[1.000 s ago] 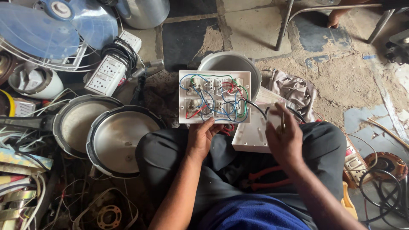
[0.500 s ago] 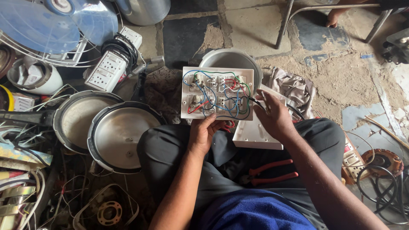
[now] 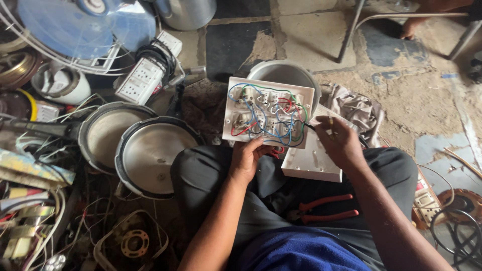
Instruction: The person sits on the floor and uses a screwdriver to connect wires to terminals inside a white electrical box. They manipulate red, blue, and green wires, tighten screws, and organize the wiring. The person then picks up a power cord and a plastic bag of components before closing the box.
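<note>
Left hand (image 3: pixel 247 159) grips the lower edge of a white switchboard plate (image 3: pixel 268 112), thumb over the rim, holding it wiring side up above the lap. Right hand (image 3: pixel 340 143) is closed on a thin yellowish tool (image 3: pixel 331 122) whose tip sits at the plate's right edge, by a black wire.

Head view: the plate's back carries blue, red, green and black wires looping between the rear blocks of white switches and sockets. Just beneath it, resting on the right thigh, lies the open white switchboard box (image 3: pixel 312 161), with nothing visible inside. Behind the plate on the floor stands a grey metal pot (image 3: pixel 284 73), its inside mostly hidden. Left of the knees, two round aluminium cooker lids (image 3: pixel 150 155) lie overlapping on the floor. Red-handled pliers (image 3: pixel 324 209) rest on the dark trousers in the lap. Toward the floor's far left corner lie a blue fan (image 3: pixel 75 30) and a white extension board (image 3: pixel 138 80) among tangled wires.
</note>
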